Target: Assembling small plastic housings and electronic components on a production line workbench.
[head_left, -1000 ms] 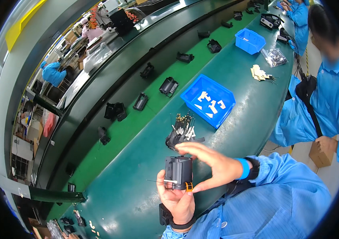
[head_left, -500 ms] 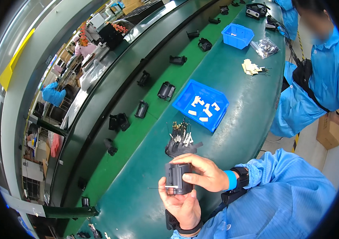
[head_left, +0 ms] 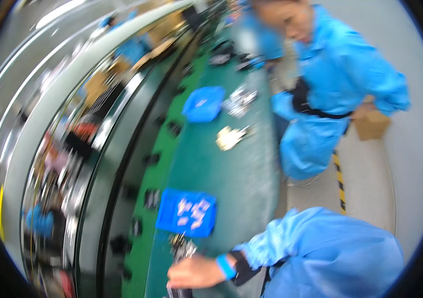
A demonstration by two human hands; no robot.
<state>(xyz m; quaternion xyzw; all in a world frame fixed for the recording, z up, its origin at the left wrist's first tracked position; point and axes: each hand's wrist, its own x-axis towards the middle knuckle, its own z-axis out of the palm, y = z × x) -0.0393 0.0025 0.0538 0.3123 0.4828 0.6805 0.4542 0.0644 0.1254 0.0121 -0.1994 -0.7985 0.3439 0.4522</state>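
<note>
My right hand [head_left: 196,272], with a blue band at the wrist, is low in the view, its fingers closed over a black plastic housing [head_left: 180,293]. Only a strip of that housing shows at the lower edge. My left hand is out of view. Just beyond my right hand lies a bundle of thin wires [head_left: 177,240] with dark and pale ends, partly hidden and blurred. Past the bundle stands a blue bin [head_left: 165,221] with several small white pieces inside.
Black housings [head_left: 152,198] sit along the green belt [head_left: 148,179] on the left. Farther up the table are pale tags with wires [head_left: 230,138], a clear bag [head_left: 240,101] and another blue bin [head_left: 203,117]. A co-worker in blue [head_left: 340,64] stands at the right; a cardboard box [head_left: 373,124] is behind.
The view has swung up and to the right, smearing the picture. My hands and the housing now sit lower, and my left hand has left the view. The co-worker shows more fully.
</note>
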